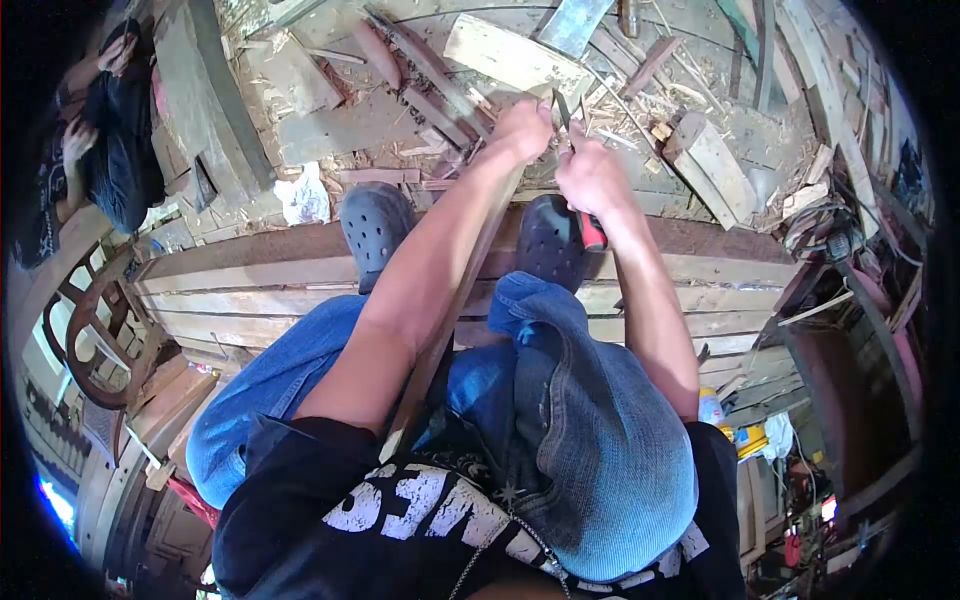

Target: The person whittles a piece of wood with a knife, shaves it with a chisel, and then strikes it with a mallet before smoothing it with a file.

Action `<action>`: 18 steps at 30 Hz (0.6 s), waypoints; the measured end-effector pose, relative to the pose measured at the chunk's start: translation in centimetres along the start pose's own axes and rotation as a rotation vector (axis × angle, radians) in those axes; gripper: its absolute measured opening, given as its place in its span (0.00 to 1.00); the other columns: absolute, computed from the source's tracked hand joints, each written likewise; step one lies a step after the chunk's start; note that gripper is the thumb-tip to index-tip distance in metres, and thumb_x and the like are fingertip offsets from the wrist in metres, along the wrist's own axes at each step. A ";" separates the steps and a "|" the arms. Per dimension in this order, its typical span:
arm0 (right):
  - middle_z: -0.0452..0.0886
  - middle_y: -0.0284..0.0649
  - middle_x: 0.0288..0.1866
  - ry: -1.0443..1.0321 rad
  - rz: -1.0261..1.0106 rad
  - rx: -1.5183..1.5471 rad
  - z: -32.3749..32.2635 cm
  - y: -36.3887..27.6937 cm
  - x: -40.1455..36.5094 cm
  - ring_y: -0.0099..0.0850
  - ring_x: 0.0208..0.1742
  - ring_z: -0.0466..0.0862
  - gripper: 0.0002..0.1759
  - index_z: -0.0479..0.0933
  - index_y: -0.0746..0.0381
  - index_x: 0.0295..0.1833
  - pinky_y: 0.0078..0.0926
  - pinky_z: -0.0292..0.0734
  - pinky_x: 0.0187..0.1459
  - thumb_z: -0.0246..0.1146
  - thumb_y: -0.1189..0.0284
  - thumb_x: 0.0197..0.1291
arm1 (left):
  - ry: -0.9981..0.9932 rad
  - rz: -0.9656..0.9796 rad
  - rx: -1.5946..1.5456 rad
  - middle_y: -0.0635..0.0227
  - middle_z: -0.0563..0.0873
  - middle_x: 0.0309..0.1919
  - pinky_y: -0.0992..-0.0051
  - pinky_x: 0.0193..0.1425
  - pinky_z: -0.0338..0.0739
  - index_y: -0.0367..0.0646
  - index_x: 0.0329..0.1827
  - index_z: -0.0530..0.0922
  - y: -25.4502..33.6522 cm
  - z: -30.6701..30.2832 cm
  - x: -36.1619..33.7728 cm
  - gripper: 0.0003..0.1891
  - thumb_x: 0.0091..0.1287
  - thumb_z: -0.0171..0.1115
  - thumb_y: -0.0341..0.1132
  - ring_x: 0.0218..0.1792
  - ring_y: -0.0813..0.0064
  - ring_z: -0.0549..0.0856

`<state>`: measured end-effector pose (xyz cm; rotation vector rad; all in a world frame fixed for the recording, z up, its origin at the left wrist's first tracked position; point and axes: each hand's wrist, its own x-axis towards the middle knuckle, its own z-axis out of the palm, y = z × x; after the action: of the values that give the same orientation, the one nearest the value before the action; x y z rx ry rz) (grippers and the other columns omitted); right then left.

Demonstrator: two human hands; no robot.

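Observation:
My left hand [522, 130] is closed around the far end of a long, thin wooden strip [440, 345]. The strip runs back under my left forearm and between my legs to my shirt. Just right of it, my right hand [592, 178] is wrapped round a knife-like tool with a red and black handle [592, 236], whose butt sticks out below the palm. A dark, narrow blade [561, 108] shows beyond my fingers, close to my left hand. Whether the blade touches the strip is hard to see. Both hands are over the floor beyond my clogs.
Wood shavings and offcuts lie around a pale board [515, 58] and a wooden block [710, 170]. A thick beam [205, 90] stands at left, near another person [120, 150]. Stacked planks [250, 285] run beneath my legs. A white crumpled bag [302, 195] is beside my left clog [376, 232].

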<state>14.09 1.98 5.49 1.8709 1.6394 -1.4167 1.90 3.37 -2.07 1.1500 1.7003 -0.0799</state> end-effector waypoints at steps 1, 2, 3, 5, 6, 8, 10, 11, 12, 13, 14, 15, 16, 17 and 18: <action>0.80 0.66 0.46 -0.018 0.022 -0.002 0.0 -0.2 0.2 0.51 0.51 0.83 0.30 0.61 0.69 0.70 0.39 0.77 0.56 0.49 0.67 0.65 | 0.019 0.020 0.017 0.44 0.83 0.48 0.57 0.63 0.72 0.32 0.48 0.80 -0.1 0.1 0.0 0.26 0.75 0.39 0.46 0.53 0.46 0.80; 0.79 0.66 0.47 -0.039 0.042 -0.002 0.0 -0.4 0.4 0.52 0.52 0.82 0.30 0.61 0.70 0.70 0.38 0.76 0.57 0.49 0.67 0.65 | 0.023 0.019 0.017 0.44 0.83 0.48 0.57 0.63 0.72 0.32 0.48 0.80 -0.1 0.2 0.1 0.26 0.75 0.39 0.46 0.53 0.46 0.80; 0.80 0.65 0.46 0.030 -0.019 -0.072 -0.3 -0.8 0.2 0.52 0.52 0.82 0.30 0.61 0.70 0.70 0.38 0.76 0.58 0.49 0.69 0.64 | 0.021 0.012 -0.009 0.43 0.82 0.49 0.56 0.63 0.71 0.32 0.48 0.80 0.0 0.0 0.0 0.27 0.75 0.38 0.47 0.54 0.45 0.80; 0.80 0.65 0.46 -0.024 -0.010 -0.106 -1.4 -1.5 0.3 0.52 0.52 0.82 0.30 0.61 0.70 0.70 0.39 0.76 0.58 0.50 0.70 0.63 | -0.020 -0.021 -0.022 0.43 0.82 0.49 0.55 0.63 0.71 0.32 0.48 0.80 0.0 -0.2 -0.2 0.27 0.75 0.38 0.47 0.54 0.44 0.80; 0.80 0.65 0.47 -0.070 0.003 -0.140 -1.9 -1.7 0.5 0.52 0.52 0.82 0.31 0.61 0.70 0.70 0.39 0.75 0.59 0.50 0.71 0.62 | -0.024 -0.020 -0.021 0.43 0.82 0.49 0.55 0.63 0.71 0.32 0.48 0.80 0.0 -0.3 -0.2 0.27 0.75 0.38 0.47 0.54 0.44 0.80; 0.81 0.64 0.46 -0.050 -0.010 -0.143 -1.8 -1.3 1.2 0.51 0.51 0.83 0.32 0.62 0.71 0.69 0.39 0.76 0.58 0.52 0.73 0.58 | -0.021 0.014 -0.011 0.43 0.82 0.48 0.54 0.63 0.71 0.33 0.47 0.80 0.1 -0.3 -0.3 0.26 0.76 0.37 0.46 0.53 0.43 0.80; 0.81 0.62 0.46 -0.111 0.046 -0.097 -1.8 -1.5 2.0 0.50 0.51 0.83 0.32 0.63 0.72 0.68 0.38 0.77 0.57 0.52 0.74 0.55 | -0.042 0.039 -0.015 0.43 0.82 0.47 0.54 0.61 0.71 0.34 0.47 0.80 0.0 -0.4 0.2 0.26 0.75 0.37 0.47 0.53 0.44 0.80; 0.82 0.61 0.45 -0.088 0.045 -0.110 -1.5 -1.6 2.1 0.49 0.49 0.84 0.31 0.65 0.73 0.65 0.37 0.79 0.54 0.53 0.75 0.53 | -0.062 0.054 -0.016 0.43 0.82 0.46 0.55 0.60 0.71 0.35 0.46 0.80 -0.3 -0.5 0.2 0.26 0.75 0.37 0.47 0.52 0.44 0.80; 0.82 0.61 0.45 -0.090 0.049 -0.109 -1.3 -1.7 1.9 0.49 0.49 0.84 0.31 0.65 0.73 0.65 0.37 0.79 0.54 0.53 0.75 0.53 | -0.082 0.071 -0.018 0.43 0.83 0.45 0.55 0.59 0.71 0.36 0.46 0.80 -0.5 -0.3 0.2 0.26 0.75 0.38 0.48 0.51 0.45 0.81; 0.81 0.62 0.46 -0.055 0.048 -0.102 -1.2 -2.0 1.9 0.51 0.50 0.84 0.26 0.68 0.74 0.62 0.39 0.79 0.55 0.51 0.71 0.59 | 0.000 0.071 0.014 0.42 0.83 0.45 0.54 0.58 0.72 0.35 0.45 0.80 -0.5 0.1 0.1 0.26 0.75 0.38 0.48 0.50 0.45 0.81; 0.81 0.63 0.48 -0.022 0.050 -0.095 -1.1 -2.1 1.7 0.53 0.50 0.83 0.24 0.70 0.76 0.58 0.41 0.79 0.55 0.50 0.67 0.65 | -0.002 0.075 0.014 0.42 0.83 0.45 0.54 0.58 0.72 0.35 0.45 0.80 -0.5 0.2 0.2 0.26 0.75 0.38 0.48 0.50 0.45 0.81; 0.81 0.63 0.48 -0.020 0.051 -0.095 -1.1 -2.1 1.8 0.53 0.50 0.83 0.24 0.70 0.76 0.58 0.41 0.79 0.55 0.50 0.67 0.65 | -0.004 0.127 0.061 0.42 0.83 0.43 0.55 0.58 0.73 0.35 0.43 0.81 -0.6 0.1 0.3 0.25 0.75 0.38 0.46 0.49 0.44 0.81; 0.81 0.62 0.47 -0.038 0.039 -0.100 -1.0 -2.0 2.2 0.53 0.50 0.83 0.26 0.70 0.76 0.58 0.42 0.78 0.55 0.47 0.63 0.67 | -0.005 0.179 0.110 0.43 0.84 0.41 0.55 0.59 0.74 0.35 0.41 0.81 -0.5 0.1 0.2 0.25 0.75 0.38 0.44 0.48 0.43 0.82; 0.82 0.61 0.45 -0.059 0.028 -0.105 -0.8 -1.9 2.4 0.53 0.49 0.83 0.29 0.70 0.76 0.58 0.42 0.78 0.55 0.43 0.59 0.70 | -0.005 0.182 0.111 0.43 0.84 0.41 0.55 0.59 0.74 0.35 0.41 0.81 -0.5 0.3 -0.1 0.25 0.75 0.38 0.44 0.48 0.43 0.82; 0.82 0.61 0.44 -0.076 0.013 -0.110 -0.5 -1.9 2.7 0.53 0.48 0.84 0.32 0.71 0.76 0.58 0.43 0.78 0.56 0.40 0.55 0.72 | -0.009 0.145 0.032 0.43 0.84 0.41 0.55 0.58 0.74 0.35 0.40 0.82 -0.4 0.2 -0.4 0.24 0.74 0.40 0.44 0.48 0.44 0.82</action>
<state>12.35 4.58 4.29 1.7434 1.6310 -1.3470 1.76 2.80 -2.07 1.2914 1.6078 -0.0213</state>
